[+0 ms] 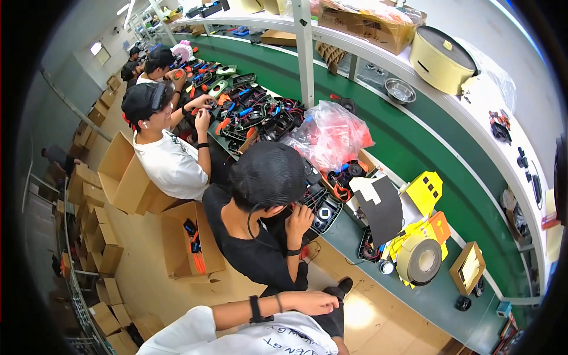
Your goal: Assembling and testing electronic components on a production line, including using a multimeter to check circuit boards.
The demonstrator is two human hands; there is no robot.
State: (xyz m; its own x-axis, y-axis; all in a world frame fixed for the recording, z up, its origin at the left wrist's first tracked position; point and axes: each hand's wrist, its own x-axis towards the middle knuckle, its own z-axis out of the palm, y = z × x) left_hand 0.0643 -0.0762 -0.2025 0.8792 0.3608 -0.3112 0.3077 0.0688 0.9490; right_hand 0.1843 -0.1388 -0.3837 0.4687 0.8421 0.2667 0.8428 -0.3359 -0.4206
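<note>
My left hand rests palm down over my dark-clothed leg, its fingers lying loosely with no object seen in them. A black band circles the wrist. My right hand does not show. Beyond my left hand, the green workbench carries a big roll of tape, yellow die-cut sheets, a dark grey sheet and a small white-topped jar. A small open carton sits at the bench's right end, near a black round part.
Close ahead sits a co-worker in black, one hand raised near a black housing. Farther along, a co-worker in white handles parts by a heap of black housings. An open carton stands on the floor; a shelf post rises behind the bench.
</note>
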